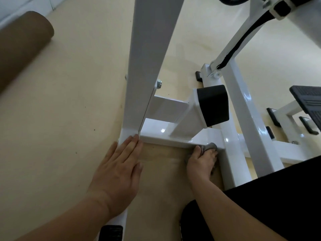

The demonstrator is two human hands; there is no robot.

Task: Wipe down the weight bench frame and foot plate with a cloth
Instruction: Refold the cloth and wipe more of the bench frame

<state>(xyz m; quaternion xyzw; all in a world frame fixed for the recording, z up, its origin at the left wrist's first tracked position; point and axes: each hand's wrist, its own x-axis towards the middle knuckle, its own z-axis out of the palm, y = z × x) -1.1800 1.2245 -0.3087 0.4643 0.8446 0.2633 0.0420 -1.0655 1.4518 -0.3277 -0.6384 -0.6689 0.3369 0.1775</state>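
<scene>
Grey cloth [211,146] in curled right hand [202,163] wipes white steel crossbar [172,140]; flat left hand [119,169] braces beside it; white upright post [147,66] probably next.

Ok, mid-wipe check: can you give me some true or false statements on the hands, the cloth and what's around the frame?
1. The right hand grips the cloth against the low crossbar. True.
2. The left hand holds a second cloth. False: it lies flat, fingers straight, at the foot of the upright.
3. The cloth is on the foot plate. False: the plate is off at the right edge, with no hand on it.
4. A cardboard tube lies at the far left. True.
5. The end cap is white. False: it is black.
</scene>
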